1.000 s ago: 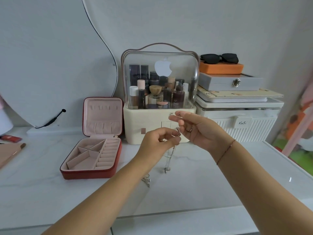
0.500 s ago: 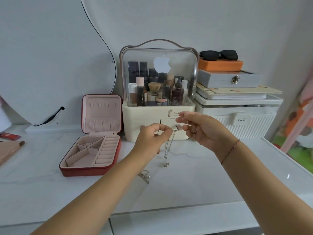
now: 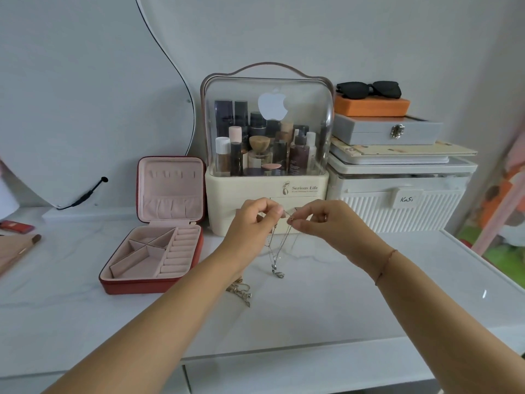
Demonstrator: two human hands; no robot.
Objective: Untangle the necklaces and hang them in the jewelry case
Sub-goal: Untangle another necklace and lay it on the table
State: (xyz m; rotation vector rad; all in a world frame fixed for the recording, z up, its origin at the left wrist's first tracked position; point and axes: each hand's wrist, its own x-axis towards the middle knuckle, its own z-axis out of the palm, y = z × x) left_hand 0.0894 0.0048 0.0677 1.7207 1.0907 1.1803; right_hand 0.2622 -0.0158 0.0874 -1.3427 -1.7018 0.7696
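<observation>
Two necklaces are in view. One, the silver necklace (image 3: 273, 251), hangs from both hands: the left hand (image 3: 252, 223) and the right hand (image 3: 326, 223) each pinch its top with the fingertips, and these nearly touch, with the other fingers loosely curled. Its long axis runs straight down, toward six o'clock. The pendant (image 3: 277, 273) is just above the white marble tabletop (image 3: 341, 294) or touching it; I cannot tell which. The gold necklace (image 3: 241, 292) lies in a small heap at seven o'clock from the pendant, just beside the left forearm (image 3: 199, 294). The red jewelry case (image 3: 147, 285) stands open at nine o'clock from the hands, lid upright, with the hooks (image 3: 170, 174) near the lid's top. The left hand is nearer to it. I judge the tabletop toward the case gives open room. The cosmetics organizer (image 3: 267, 191) stands near at twelve o'clock, so forward room is small.
</observation>
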